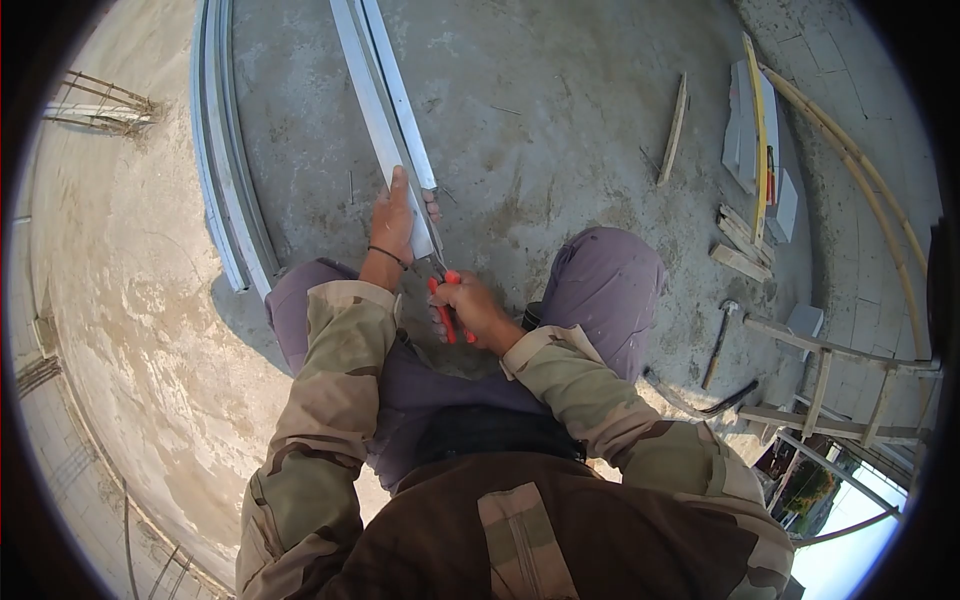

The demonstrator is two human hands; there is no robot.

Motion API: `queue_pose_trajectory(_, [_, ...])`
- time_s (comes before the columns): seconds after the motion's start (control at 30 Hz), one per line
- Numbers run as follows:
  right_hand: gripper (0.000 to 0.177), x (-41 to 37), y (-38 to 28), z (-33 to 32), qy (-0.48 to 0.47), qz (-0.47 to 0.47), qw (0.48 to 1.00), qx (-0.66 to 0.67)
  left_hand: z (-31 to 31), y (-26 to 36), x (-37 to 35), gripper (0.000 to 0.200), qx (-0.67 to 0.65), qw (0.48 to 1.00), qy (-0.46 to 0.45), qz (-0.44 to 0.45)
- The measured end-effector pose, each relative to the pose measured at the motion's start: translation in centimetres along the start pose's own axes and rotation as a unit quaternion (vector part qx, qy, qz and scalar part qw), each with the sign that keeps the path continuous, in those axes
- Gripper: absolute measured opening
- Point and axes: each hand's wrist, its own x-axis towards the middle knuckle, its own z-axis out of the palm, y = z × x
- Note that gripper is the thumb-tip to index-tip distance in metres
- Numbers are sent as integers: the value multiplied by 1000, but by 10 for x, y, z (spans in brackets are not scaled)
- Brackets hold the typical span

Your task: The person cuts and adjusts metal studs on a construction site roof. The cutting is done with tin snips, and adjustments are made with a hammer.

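Note:
My left hand [395, 218] is wrapped around a long, pale metal stud channel [372, 110] near its close end, the thumb lying along the top. In my right hand [475, 310] is a pair of red-handled tin snips [447, 325], the handles spread apart somewhat. The jaws of the snips are right at the channel's end, partly hidden by metal and fingers. Alongside runs a second narrow metal channel [400, 100], its near end by my left fingertips. Both hands are between my bent knees.
More long metal channels [215, 140] lie on the concrete floor at left. To the right are a wooden strip [674, 130], white blocks [742, 125] with a yellow level [759, 140], wood offcuts [742, 245], a hammer [719, 345] and a wooden ladder [840, 350]. Rebar [110, 105] sticks out at upper left.

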Motion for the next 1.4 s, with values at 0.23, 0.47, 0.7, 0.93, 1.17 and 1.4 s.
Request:
queue_pose_trajectory(0.23, [10,0,1,0,1,5,1000,-13,0,2,-2,48,-8,1000,3,-5])
queue_pose_trajectory(0.47, [28,-8,21,-6,-6,-11,1000,-10,-6,13,-2,57,-130,989,-56,-52])
queue_pose_trajectory(0.7, [23,-3,20,-10,-3,-101,982,-159,3,11,1,60,-45,998,-3,-48])
queue_pose_trajectory(0.93, [30,12,13,-20,-10,-89,979,-181,6,9,-3,58,67,997,19,31])
queue_pose_trajectory(1.17, [17,13,9,-20,28,-84,962,-260,5,7,0,55,74,996,24,34])
queue_pose_trajectory(1.4, [11,2,3,-12,12,-30,993,-116,4,4,1,57,56,997,25,44])
